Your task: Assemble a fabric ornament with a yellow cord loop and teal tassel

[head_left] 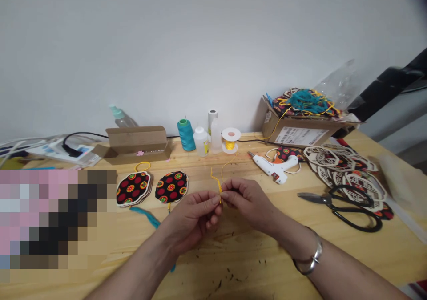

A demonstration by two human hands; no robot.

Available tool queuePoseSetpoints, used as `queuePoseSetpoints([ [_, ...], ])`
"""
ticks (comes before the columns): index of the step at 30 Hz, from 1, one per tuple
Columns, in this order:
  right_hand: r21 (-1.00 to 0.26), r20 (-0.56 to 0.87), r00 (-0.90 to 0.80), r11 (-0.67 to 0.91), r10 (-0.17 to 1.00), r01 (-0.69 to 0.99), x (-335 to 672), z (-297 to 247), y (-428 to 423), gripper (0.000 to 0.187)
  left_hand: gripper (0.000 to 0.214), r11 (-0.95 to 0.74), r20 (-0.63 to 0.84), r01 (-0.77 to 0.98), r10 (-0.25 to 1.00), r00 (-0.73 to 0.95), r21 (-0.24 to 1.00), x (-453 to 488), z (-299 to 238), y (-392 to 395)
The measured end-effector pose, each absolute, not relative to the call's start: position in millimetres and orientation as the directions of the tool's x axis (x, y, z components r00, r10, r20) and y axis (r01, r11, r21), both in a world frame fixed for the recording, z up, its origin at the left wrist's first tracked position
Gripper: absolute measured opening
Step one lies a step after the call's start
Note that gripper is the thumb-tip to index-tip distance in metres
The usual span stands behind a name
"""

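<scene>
A white shipping label (302,136) is seen on the front of the cardboard box (271,126) at the right rear of the wooden table (253,264); its print is too small to be read. The box is heaped with patterned fabric pieces and a tangle of teal and yellow cords (305,100). A flat open carton (136,145) is set at the left rear; what is in it cannot be seen. Between these 2 boxes, a teal thread cone (186,134), 2 white bottles (201,141) and a spool of yellow cord (230,140) are lined up near the wall. A spray bottle (120,115) is placed behind the carton.

The yellow cord (217,183) is held above the middle of the table, just in front of the spool. It is thin and bright, with a short knotted or braided stretch and 1 loose end curling upward. It is pinched between thumb and forefinger of the left hand (196,213) and likewise by the right hand (245,197), the fingertips of both almost touching; the remaining fingers are curled in.

2 round flowered patches (171,186) are laid to the left of the hands, a white glue gun (275,166) and black scissors (347,206) to the right.
</scene>
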State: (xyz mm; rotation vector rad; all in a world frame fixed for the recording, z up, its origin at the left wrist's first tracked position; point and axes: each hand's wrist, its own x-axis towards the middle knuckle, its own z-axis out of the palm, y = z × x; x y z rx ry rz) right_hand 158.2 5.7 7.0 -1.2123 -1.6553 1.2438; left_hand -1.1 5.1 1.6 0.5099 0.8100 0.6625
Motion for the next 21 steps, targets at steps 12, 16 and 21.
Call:
queuePoseSetpoints([
  [12,-0.983,-0.072,-0.231,-0.031,0.97,0.18,156.0,5.8,7.4,0.01,0.013,0.312,-0.3,-0.01,0.922,0.243,0.95,2.1,9.7,1.9],
  [16,-0.991,-0.081,-0.244,-0.052,0.966,0.125,155.2,6.2,6.7,0.013,0.015,0.246,-0.256,0.073,0.949,0.186,0.966,2.2,11.9,1.7],
  [21,-0.986,-0.103,-0.233,-0.067,0.967,0.156,155.1,5.9,5.7,0.015,0.014,0.197,-0.215,0.114,0.961,0.176,0.974,1.9,12.1,2.3],
])
